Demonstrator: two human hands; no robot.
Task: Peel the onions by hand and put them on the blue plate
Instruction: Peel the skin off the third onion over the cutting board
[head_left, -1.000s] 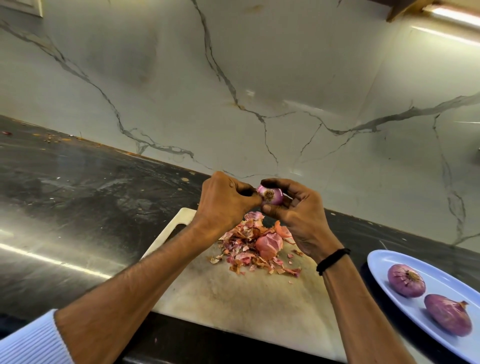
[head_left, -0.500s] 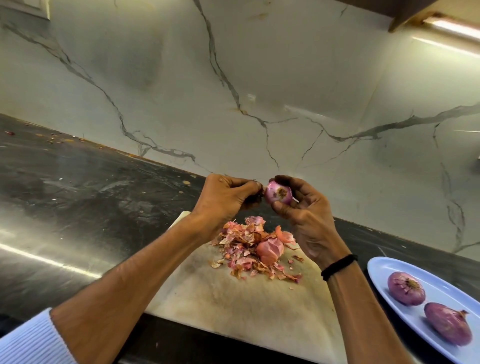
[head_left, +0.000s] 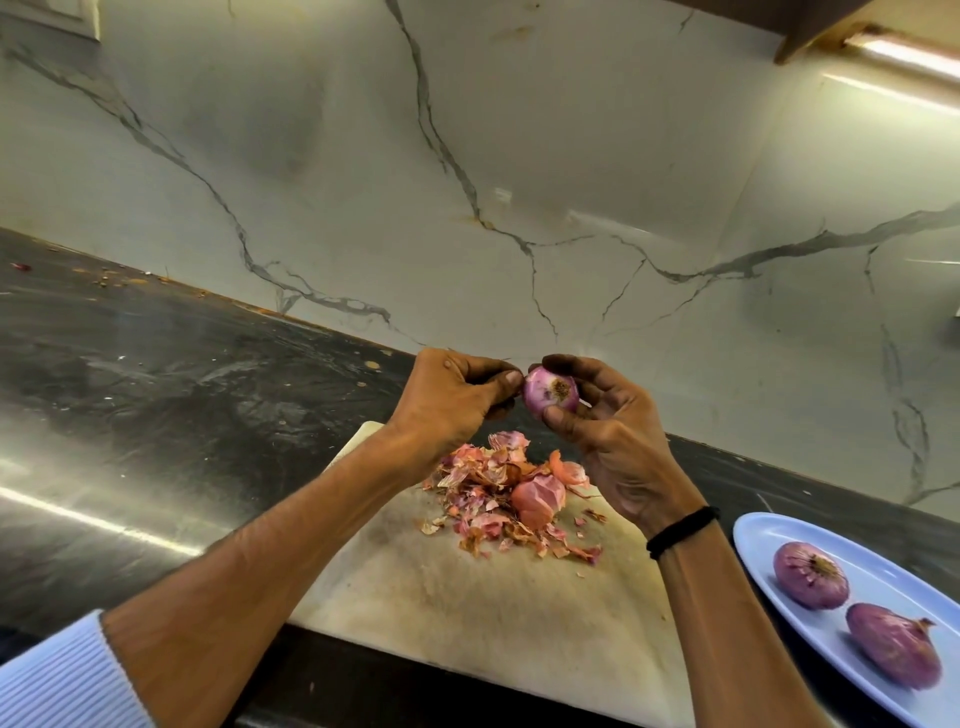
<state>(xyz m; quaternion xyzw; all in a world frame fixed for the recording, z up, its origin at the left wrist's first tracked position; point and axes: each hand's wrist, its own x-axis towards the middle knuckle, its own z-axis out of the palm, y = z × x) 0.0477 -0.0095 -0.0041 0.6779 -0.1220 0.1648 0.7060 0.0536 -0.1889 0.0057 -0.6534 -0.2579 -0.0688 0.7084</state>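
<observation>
A small onion (head_left: 550, 391), pink-purple with its root end facing up, is gripped in the right hand (head_left: 613, 436) above the tabletop. A second onion (head_left: 810, 574) and a third onion (head_left: 893, 652), both purple, lie side by side on the blue plate (head_left: 761, 538) at the tabletop's front right.

Cutting board (head_left: 493, 613): near half clear, far half blocked by peel pile (head_left: 493, 483). Left hand (head_left: 447, 405) and right hand (head_left: 613, 431) with held onion (head_left: 550, 389) hang above pile. Blue plate (head_left: 763, 535): far end free, two onions (head_left: 810, 574) (head_left: 893, 652) fill rest. Counter (head_left: 156, 415) left of board clear. Wall (head_left: 519, 182) closes rear.
</observation>
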